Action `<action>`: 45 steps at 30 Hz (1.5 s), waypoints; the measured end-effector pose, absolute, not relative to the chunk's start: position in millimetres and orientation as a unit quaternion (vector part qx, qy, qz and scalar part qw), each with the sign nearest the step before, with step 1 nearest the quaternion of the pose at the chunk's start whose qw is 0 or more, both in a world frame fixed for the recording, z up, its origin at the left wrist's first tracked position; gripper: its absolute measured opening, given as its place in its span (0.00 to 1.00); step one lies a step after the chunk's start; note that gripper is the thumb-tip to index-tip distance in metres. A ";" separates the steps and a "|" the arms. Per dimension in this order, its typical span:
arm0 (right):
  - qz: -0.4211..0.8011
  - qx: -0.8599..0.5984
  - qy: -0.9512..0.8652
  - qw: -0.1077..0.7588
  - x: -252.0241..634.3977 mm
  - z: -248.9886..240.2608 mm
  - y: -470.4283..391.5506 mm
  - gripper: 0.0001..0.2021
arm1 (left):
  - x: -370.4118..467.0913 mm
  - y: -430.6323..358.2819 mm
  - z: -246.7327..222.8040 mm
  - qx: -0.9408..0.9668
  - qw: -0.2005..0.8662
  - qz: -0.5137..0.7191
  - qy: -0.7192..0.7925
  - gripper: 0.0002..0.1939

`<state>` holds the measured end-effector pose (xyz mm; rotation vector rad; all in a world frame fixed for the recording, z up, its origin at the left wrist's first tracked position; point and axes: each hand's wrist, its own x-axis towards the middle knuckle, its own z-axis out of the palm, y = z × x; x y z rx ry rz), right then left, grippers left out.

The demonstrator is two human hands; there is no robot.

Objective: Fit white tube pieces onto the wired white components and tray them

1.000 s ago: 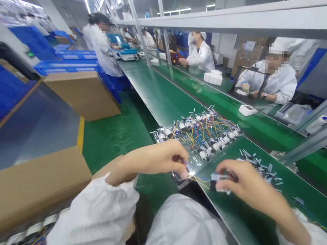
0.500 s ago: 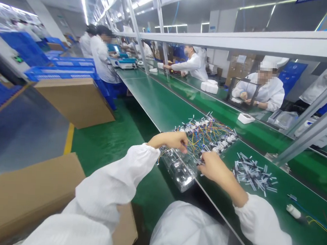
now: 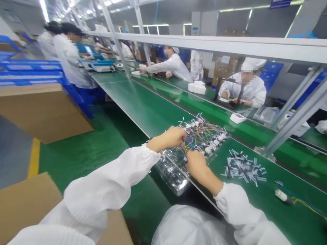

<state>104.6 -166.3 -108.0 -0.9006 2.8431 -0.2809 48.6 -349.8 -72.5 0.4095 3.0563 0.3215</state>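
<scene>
My left hand (image 3: 176,137) is over the near side of a clear plastic tray (image 3: 174,175), its fingers curled in a pinch; what they grip is hidden. Just to its right, my right hand (image 3: 196,163) is also closed, with a small pale piece at its fingertips too blurred to name. Beyond both hands, white cylindrical parts (image 3: 208,150) stand in rows in the tray, with yellow, blue and red wires (image 3: 200,134) tangled between them. The tray's near end juts over the bench edge.
A heap of short pale and black pieces (image 3: 245,168) lies on the green bench (image 3: 131,102), right of the tray. Farther right is a single wired white part (image 3: 281,196). Co-workers (image 3: 247,81) sit across. Cardboard boxes (image 3: 39,111) stand at left; a metal post (image 3: 297,112) rises at right.
The view has swung to the right. My hands have come closer together, and the right one has moved inward over the tray beside the left. Both remain closed.
</scene>
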 end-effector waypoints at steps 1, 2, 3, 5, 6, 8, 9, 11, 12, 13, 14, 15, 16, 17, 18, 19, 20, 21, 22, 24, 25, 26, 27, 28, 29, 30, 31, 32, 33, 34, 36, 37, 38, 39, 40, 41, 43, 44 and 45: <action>-0.106 -0.304 0.944 0.071 106.2 -104.5 -163.6 0.17 | 51.1 -348.6 -71.9 0.135 0.009 0.100 0.986 0.09; -0.122 -0.312 0.940 0.070 107.8 -99.3 -159.8 0.20 | 53.7 -348.2 -71.0 0.138 -0.001 0.097 0.986 0.11; -0.138 -0.326 0.933 0.070 109.4 -92.2 -154.2 0.23 | 56.4 -348.6 -70.0 0.141 -0.011 0.097 0.985 0.13; -0.173 -0.366 0.912 0.068 112.5 -72.3 -136.1 0.28 | 61.7 -350.9 -67.7 0.149 -0.025 0.101 0.983 0.19; -0.207 -0.388 0.896 0.060 114.4 -60.3 -122.5 0.30 | 64.6 -352.1 -66.5 0.152 -0.033 0.106 0.982 0.22; -0.310 -0.414 0.856 0.026 119.6 -34.8 -85.4 0.29 | 71.9 -352.6 -63.7 0.160 -0.063 0.122 0.978 0.28; -0.379 -0.405 0.832 -0.003 122.7 -22.9 -62.0 0.27 | 76.6 -351.0 -61.9 0.168 -0.083 0.135 0.973 0.30; -0.453 -0.366 0.811 -0.055 128.9 -4.1 -7.3 0.22 | 88.0 -343.0 -56.7 0.194 -0.116 0.162 0.961 0.34; -0.459 -0.340 0.818 -0.071 131.5 1.9 22.6 0.21 | 94.3 -336.5 -53.5 0.207 -0.126 0.175 0.954 0.34; -0.446 -0.306 0.837 -0.080 133.6 5.3 52.9 0.20 | 100.4 -328.5 -50.0 0.217 -0.127 0.183 0.950 0.35; -0.415 -0.267 0.866 -0.083 135.1 6.1 82.7 0.20 | 106.0 -319.3 -46.6 0.223 -0.130 0.191 0.947 0.34; -0.365 -0.223 0.901 -0.072 136.1 4.5 110.9 0.21 | 110.9 -308.9 -43.5 0.230 -0.130 0.196 0.944 0.34; -0.293 -0.174 0.939 -0.042 136.5 0.8 136.5 0.23 | 114.9 -297.7 -40.7 0.240 -0.125 0.199 0.942 0.33; -0.212 -0.119 0.970 0.001 136.3 -4.8 159.1 0.25 | 117.8 -285.5 -38.4 0.253 -0.113 0.200 0.940 0.32; -0.140 -0.064 0.987 0.049 135.3 -12.1 178.1 0.28 | 119.7 -272.5 -36.4 0.268 -0.091 0.199 0.938 0.32; -0.093 -0.014 0.992 0.086 133.8 -20.7 193.6 0.31 | 120.9 -258.5 -34.5 0.284 -0.063 0.194 0.937 0.32; -0.059 0.029 0.991 0.119 131.8 -30.3 205.7 0.33 | 121.5 -243.6 -32.5 0.300 -0.028 0.187 0.935 0.32; -0.042 0.065 0.987 0.143 129.7 -40.5 215.0 0.34 | 121.8 -227.8 -30.0 0.315 0.009 0.177 0.932 0.33; -0.034 0.094 0.982 0.162 127.5 -50.8 222.0 0.33 | 122.2 -211.1 -26.7 0.328 0.046 0.165 0.929 0.33; -0.018 0.143 0.969 0.199 124.2 -70.1 232.3 0.24 | 123.5 -175.6 -17.2 0.354 0.113 0.143 0.917 0.31; -0.015 0.162 0.964 0.212 123.4 -78.2 236.6 0.20 | 124.5 -157.3 -11.0 0.366 0.140 0.135 0.910 0.29; -0.016 0.176 0.960 0.217 123.1 -85.0 241.1 0.17 | 125.3 -138.9 -4.2 0.382 0.161 0.128 0.901 0.28; -0.020 0.185 0.958 0.217 123.4 -90.4 245.9 0.16 | 125.9 -120.8 2.7 0.398 0.174 0.126 0.892 0.27; -0.028 0.187 0.959 0.210 124.2 -94.2 251.0 0.16 | 125.8 -103.4 9.0 0.413 0.181 0.125 0.884 0.26; -0.039 0.185 0.962 0.198 125.4 -96.5 256.0 0.16 | 124.7 -87.2 14.1 0.428 0.187 0.124 0.875 0.23; -0.053 0.177 0.966 0.181 127.0 -97.4 260.8 0.16 | 122.5 -72.4 17.4 0.445 0.194 0.122 0.866 0.19; -0.069 0.167 0.970 0.161 128.6 -97.1 265.0 0.15 | 119.0 -59.1 18.5 0.461 0.201 0.122 0.856 0.17; -0.088 0.154 0.974 0.138 130.1 -95.7 268.1 0.12 | 114.3 -47.5 17.3 0.478 0.207 0.124 0.845 0.17; -0.106 0.140 0.978 0.113 131.3 -93.3 270.1 0.10 | 108.7 -37.5 14.2 0.492 0.211 0.129 0.835 0.17; -0.125 0.127 0.980 0.086 132.0 -90.1 270.8 0.08 | 102.2 -28.8 9.5 0.504 0.215 0.139 0.825 0.17; -0.162 0.104 0.981 0.035 131.5 -80.9 268.3 0.10 | 88.2 -14.7 -2.0 0.524 0.225 0.167 0.804 0.16; -0.181 0.093 0.979 0.015 130.4 -74.9 265.4 0.11 | 81.1 -8.8 -7.7 0.534 0.233 0.179 0.793 0.16; -0.201 0.081 0.976 -0.001 128.9 -68.0 261.6 0.10 | 74.2 -3.4 -12.8 0.544 0.240 0.188 0.782 0.15; -0.223 0.067 0.972 -0.014 127.1 -60.2 257.0 0.10 | 67.7 1.7 -17.4 0.553 0.245 0.191 0.773 0.15; -0.244 0.052 0.968 -0.023 125.3 -51.7 251.7 0.09 | 61.6 6.6 -21.6 0.559 0.242 0.191 0.770 0.16; -0.262 0.038 0.964 -0.029 123.5 -42.7 245.8 0.09 | 56.2 11.6 -25.8 0.561 0.235 0.192 0.770 0.16; -0.295 0.012 0.954 -0.058 120.2 -24.1 232.1 0.08 | 47.6 22.1 -34.9 0.557 0.239 0.213 0.766 0.18; -0.307 0.002 0.948 -0.088 118.7 -15.0 224.5 0.08 | 44.2 27.6 -39.9 0.544 0.267 0.245 0.757 0.19; -0.316 -0.006 0.940 -0.128 117.0 -6.4 216.6 0.07 | 41.3 33.2 -44.8 0.515 0.314 0.294 0.741 0.20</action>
